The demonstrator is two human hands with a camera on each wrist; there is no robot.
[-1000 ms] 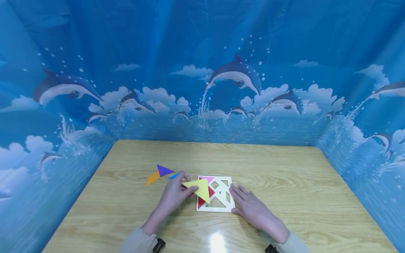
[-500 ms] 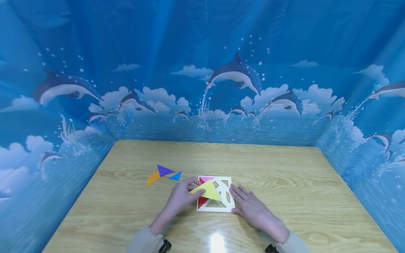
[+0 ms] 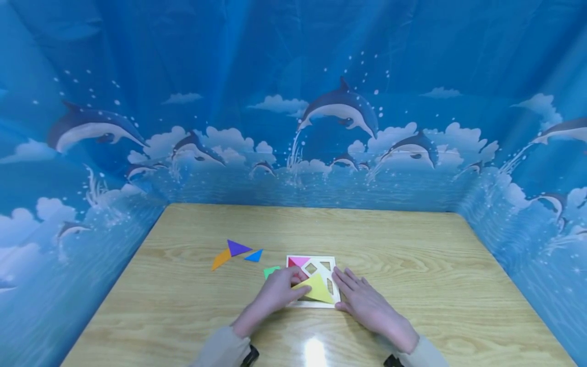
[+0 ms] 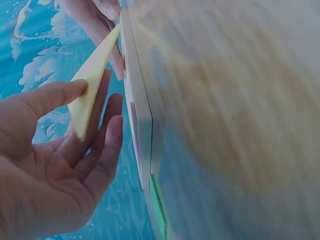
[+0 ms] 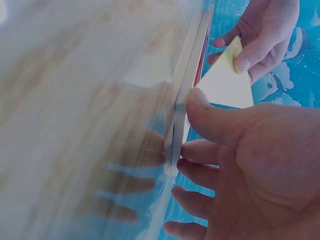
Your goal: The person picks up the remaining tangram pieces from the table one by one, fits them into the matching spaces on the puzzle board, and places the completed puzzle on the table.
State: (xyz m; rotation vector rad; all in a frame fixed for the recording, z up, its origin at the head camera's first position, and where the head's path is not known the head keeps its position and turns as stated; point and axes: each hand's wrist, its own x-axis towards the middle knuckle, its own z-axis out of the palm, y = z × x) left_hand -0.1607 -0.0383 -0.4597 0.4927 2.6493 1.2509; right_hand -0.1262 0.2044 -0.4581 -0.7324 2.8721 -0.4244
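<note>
Between thumb and fingers my left hand [image 3: 281, 289] pinches a yellow triangle [image 3: 321, 289], a flat tangram piece. The triangle is tilted over the white puzzle board [image 3: 315, 305], with one corner close to its surface in the left wrist view. A pink piece [image 3: 299, 261] and a red piece [image 3: 291, 262] sit in the board's upper left; the hand hides part of the red. Several cut-out slots show on the right side. My right hand [image 3: 367, 300] lies with fingers extended against the board's right edge, thumb touching its near corner in the right wrist view.
Left of the board, a green piece [image 3: 271, 270] lies partly behind my left hand. Farther left are a blue triangle [image 3: 254, 256], a purple triangle [image 3: 238, 248] and an orange piece [image 3: 221, 259]. The wooden table [image 3: 412, 244] meets a dolphin-print curtain [image 3: 293, 183] at the back.
My left hand has carried the yellow triangle rightward and nearer the board's lower right, turning it. The green piece has come into view behind the hand. My right hand stays in place.
</note>
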